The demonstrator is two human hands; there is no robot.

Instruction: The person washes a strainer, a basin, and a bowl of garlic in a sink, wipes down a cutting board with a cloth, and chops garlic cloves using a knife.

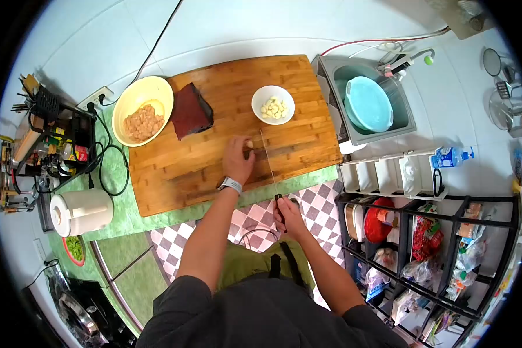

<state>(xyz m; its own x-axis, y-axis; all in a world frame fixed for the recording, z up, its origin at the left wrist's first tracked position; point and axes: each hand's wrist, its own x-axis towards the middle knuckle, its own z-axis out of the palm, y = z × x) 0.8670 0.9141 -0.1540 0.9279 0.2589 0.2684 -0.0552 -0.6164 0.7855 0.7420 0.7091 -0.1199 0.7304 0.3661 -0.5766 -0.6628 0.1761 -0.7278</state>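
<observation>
My right hand (289, 217) is closed around the black handle of a kitchen knife (268, 158). Its thin blade points away from me over the wooden cutting board (232, 81), seen nearly edge-on. Left of the blade, my left hand (239, 159) rests low on the board with curled fingers, pinching a small pale piece that looks like a garlic clove (249, 144). Beyond the blade tip stands a white bowl (274, 89) with several peeled garlic cloves (274, 108). A dark red slab with a blackish side (190, 113) lies farther left; its kind is unclear.
A yellow bowl (122, 110) of minced meat (144, 123) overlaps the board's left edge. On the right are a sink (409, 113) holding a light blue basin (370, 104), and a black shelf rack (429, 217). A white appliance (82, 212) and black cables stand left.
</observation>
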